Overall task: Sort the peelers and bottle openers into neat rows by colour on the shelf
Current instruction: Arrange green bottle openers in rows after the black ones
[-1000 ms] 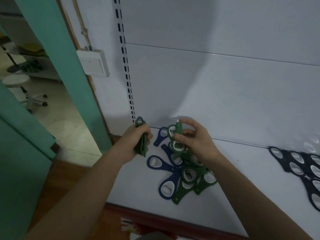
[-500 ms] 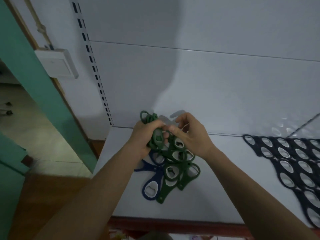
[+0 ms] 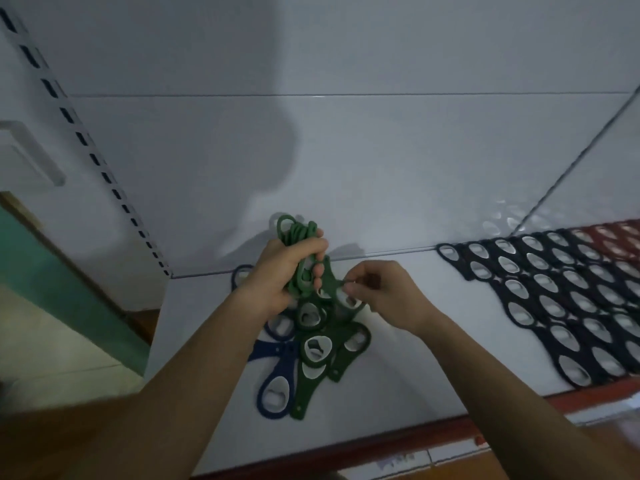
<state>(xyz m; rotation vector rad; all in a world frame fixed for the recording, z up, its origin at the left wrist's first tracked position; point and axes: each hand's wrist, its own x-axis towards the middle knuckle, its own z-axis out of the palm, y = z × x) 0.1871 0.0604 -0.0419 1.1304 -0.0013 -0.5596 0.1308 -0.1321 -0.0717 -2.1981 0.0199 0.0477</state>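
Observation:
My left hand (image 3: pixel 282 271) grips a bunch of green bottle openers (image 3: pixel 298 233), held upright above the white shelf (image 3: pixel 415 358). To its right, my right hand (image 3: pixel 384 294) pinches the thin handle end of another green opener (image 3: pixel 334 287) at the top of a loose pile. That pile (image 3: pixel 322 344) mixes green openers with blue openers (image 3: pixel 277 393) and lies on the shelf below both hands. Neat rows of dark navy openers (image 3: pixel 561 306) cover the shelf's right side, with red openers (image 3: pixel 613 237) behind them.
The shelf's white back panel (image 3: pixel 346 150) rises just behind the pile. A slotted upright (image 3: pixel 93 157) runs down the left side. The shelf has a red front edge (image 3: pixel 381 445). A teal door frame (image 3: pixel 41 265) and a floor lie to the left.
The view has swung right, showing more navy rows. My left hand still grips its green bunch; my right hand has dropped a little and now pinches a green opener from the pile.

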